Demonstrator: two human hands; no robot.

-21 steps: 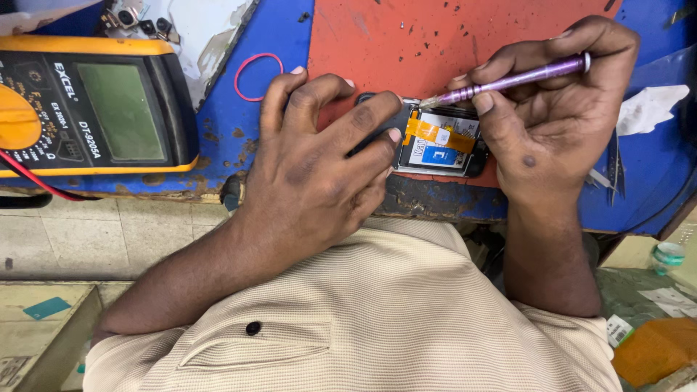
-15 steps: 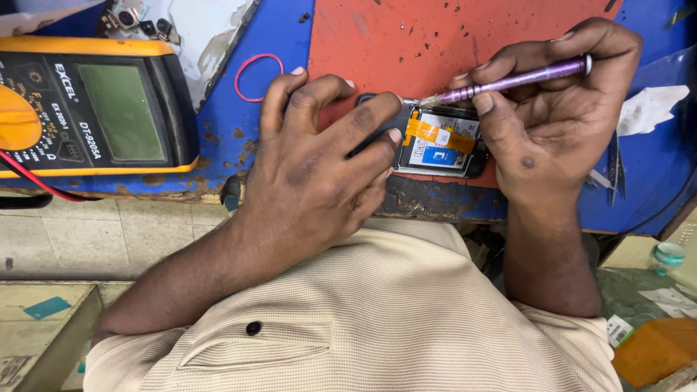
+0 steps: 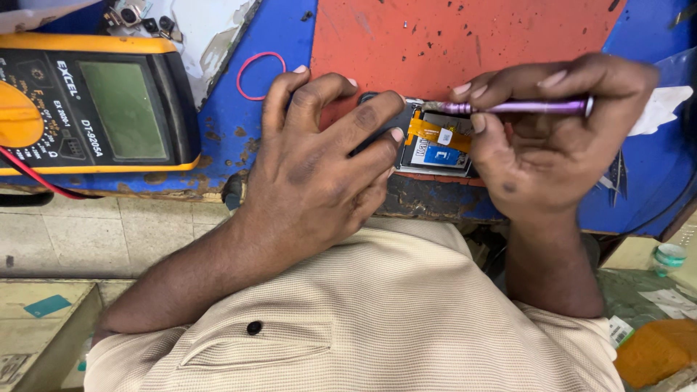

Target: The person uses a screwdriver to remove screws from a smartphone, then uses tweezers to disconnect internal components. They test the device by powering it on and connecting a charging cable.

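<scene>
One camera sits on my head, looking steeply down and close over my chest at the blue and red work mat. My hands fill the centre; the yellow-cased multimeter lies at ten o'clock.

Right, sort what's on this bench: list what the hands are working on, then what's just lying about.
In use:
left hand
right hand
small opened device with orange flex strip
slim purple metal screwdriver

Lying about:
yellow-and-black multimeter
pink rubber band loop
small dark parts

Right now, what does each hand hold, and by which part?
Right hand holds the purple screwdriver by its shaft. Left hand presses the opened phone at its left end.
</scene>
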